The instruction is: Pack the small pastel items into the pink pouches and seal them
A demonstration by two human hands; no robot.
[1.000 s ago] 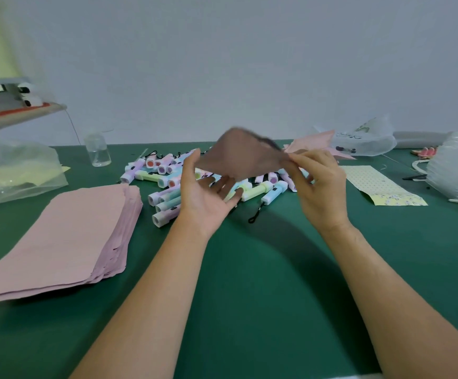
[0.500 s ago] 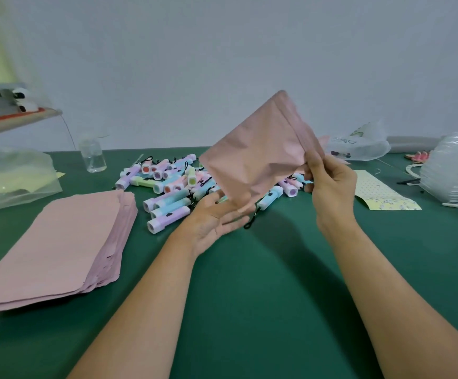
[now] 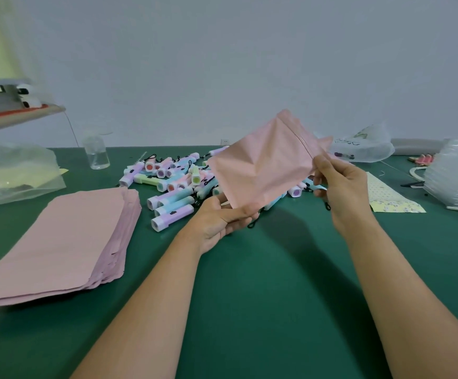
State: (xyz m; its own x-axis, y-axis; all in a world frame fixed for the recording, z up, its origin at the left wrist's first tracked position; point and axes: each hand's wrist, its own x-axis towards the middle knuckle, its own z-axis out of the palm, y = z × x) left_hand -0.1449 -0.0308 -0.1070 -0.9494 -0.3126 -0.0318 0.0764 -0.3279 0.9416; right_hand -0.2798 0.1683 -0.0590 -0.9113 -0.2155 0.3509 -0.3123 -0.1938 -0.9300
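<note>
Pink pouch point(image 3: 266, 162) is held in the air above the green table point(image 3: 249, 283), tilted, with its zip-strip end up and to the right. My left hand point(image 3: 222, 218) grips the lower corner, thumb on the near face and fingers curled behind. My right hand point(image 3: 340, 187) pinches the edge by the zip strip between thumb and fingertips. I cannot tell whether the mouth is open. Pastel items point(image 3: 173, 187) lie in a loose heap on the table directly behind the pouch, several with black loops. Stack of flat pink pouches point(image 3: 58, 236) lies left of the heap, near my left forearm. Clear cup point(image 3: 96, 154) stands behind that stack. Patterned sheet point(image 3: 389, 198) lies flat to the right of my right hand
</note>
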